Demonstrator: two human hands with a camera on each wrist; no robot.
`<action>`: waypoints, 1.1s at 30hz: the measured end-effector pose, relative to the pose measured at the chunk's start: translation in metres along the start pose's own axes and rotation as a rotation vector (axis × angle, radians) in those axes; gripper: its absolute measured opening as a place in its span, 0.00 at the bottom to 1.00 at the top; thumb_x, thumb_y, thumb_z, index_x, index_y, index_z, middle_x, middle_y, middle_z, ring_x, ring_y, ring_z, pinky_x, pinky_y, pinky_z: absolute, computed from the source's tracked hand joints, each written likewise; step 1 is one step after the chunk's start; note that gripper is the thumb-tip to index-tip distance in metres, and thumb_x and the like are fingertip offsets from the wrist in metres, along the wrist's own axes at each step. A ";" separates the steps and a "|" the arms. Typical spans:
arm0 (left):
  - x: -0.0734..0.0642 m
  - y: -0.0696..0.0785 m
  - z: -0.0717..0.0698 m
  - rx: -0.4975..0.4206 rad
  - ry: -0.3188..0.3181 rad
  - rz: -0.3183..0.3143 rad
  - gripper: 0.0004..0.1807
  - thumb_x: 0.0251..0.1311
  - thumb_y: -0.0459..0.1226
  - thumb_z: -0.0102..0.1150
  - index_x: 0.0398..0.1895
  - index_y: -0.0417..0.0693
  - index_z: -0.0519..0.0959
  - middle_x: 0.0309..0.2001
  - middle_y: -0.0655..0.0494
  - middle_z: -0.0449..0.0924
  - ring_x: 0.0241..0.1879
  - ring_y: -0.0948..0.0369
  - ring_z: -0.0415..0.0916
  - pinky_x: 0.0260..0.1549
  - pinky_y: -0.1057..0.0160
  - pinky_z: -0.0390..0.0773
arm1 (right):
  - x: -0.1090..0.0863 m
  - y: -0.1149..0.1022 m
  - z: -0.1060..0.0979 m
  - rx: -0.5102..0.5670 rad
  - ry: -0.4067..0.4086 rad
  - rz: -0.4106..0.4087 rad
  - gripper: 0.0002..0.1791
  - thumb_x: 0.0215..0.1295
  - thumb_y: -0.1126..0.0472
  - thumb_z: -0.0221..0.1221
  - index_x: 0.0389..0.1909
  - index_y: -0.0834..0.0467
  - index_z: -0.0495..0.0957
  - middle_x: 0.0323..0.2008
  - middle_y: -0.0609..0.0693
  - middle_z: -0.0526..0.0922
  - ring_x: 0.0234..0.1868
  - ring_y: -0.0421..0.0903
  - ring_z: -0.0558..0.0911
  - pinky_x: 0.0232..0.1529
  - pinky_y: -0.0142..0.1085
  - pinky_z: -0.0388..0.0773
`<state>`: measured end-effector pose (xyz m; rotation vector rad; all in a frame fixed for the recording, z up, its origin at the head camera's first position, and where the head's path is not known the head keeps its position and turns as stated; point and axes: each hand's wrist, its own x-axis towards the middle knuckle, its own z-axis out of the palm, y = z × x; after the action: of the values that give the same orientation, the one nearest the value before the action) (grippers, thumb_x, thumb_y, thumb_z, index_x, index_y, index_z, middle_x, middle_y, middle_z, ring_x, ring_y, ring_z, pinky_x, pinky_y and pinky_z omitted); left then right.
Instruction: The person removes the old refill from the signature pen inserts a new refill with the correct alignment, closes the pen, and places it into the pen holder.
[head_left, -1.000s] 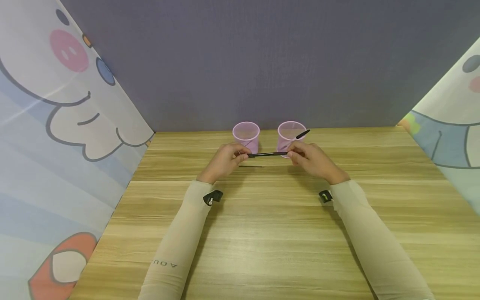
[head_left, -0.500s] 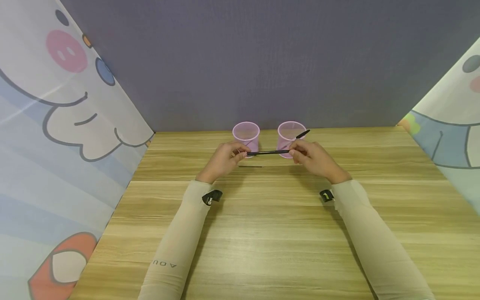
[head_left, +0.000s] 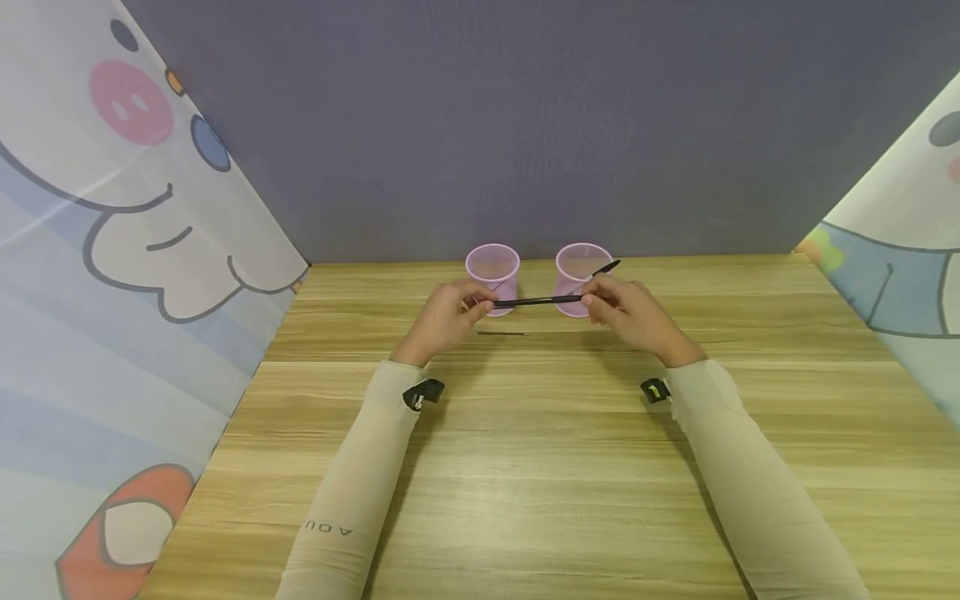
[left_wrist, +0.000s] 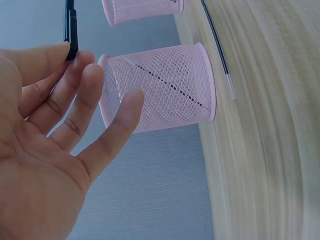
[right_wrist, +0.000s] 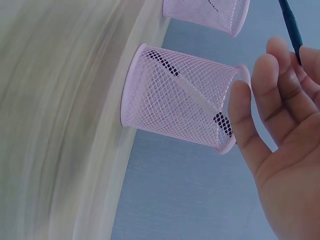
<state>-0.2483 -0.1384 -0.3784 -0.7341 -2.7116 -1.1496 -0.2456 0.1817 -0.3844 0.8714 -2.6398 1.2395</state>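
Note:
Both hands hold one black pen (head_left: 536,301) level above the table, near two pink mesh cups. My left hand (head_left: 450,317) pinches its clip end between thumb and fingertips, the other fingers loosely spread in the left wrist view. At the tapered end, my right hand (head_left: 630,315) pinches with thumb and forefinger. Beneath the pen, a thin dark pen refill (head_left: 504,334) with a clear end lies on the table. The left mesh cup (head_left: 512,288) has a thin dark stick leaning inside. In the right mesh cup (head_left: 562,285) leans a white pen with black ends (head_left: 606,268).
Both cups stand at the back of the wood-grain table (head_left: 525,467), close to a grey wall panel (head_left: 540,125). Printed cartoon sheets (head_left: 127,350) border the left and right sides. A small black camera (head_left: 423,393) sits at each wrist.
Both hands have raised the pen slightly toward the cups, its right end a little higher now. My right hand has shifted slightly right. The cups and the refill have stayed put.

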 end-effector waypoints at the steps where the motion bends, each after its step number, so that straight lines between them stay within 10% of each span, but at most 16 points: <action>1: 0.000 0.000 0.000 0.002 0.006 -0.001 0.09 0.69 0.35 0.63 0.47 0.41 0.87 0.39 0.51 0.88 0.36 0.56 0.82 0.34 0.62 0.80 | 0.000 0.000 0.000 0.000 0.005 0.001 0.05 0.77 0.63 0.55 0.42 0.57 0.78 0.28 0.52 0.81 0.30 0.43 0.78 0.32 0.32 0.76; 17: 0.000 0.003 -0.003 0.032 0.054 0.002 0.05 0.67 0.35 0.65 0.42 0.45 0.87 0.35 0.53 0.88 0.33 0.59 0.81 0.32 0.63 0.80 | 0.000 -0.007 -0.008 -0.013 0.060 0.014 0.06 0.77 0.62 0.55 0.44 0.59 0.78 0.29 0.54 0.83 0.29 0.42 0.79 0.31 0.30 0.75; 33: -0.004 -0.003 -0.020 0.183 0.182 -0.057 0.06 0.67 0.37 0.63 0.41 0.45 0.86 0.33 0.51 0.86 0.31 0.56 0.79 0.34 0.59 0.78 | -0.007 -0.011 -0.038 -0.086 0.336 0.138 0.10 0.77 0.58 0.55 0.45 0.61 0.79 0.27 0.47 0.81 0.26 0.37 0.77 0.28 0.29 0.70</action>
<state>-0.2480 -0.1555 -0.3669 -0.5042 -2.6533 -0.9133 -0.2396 0.2068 -0.3539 0.4286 -2.4914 1.1713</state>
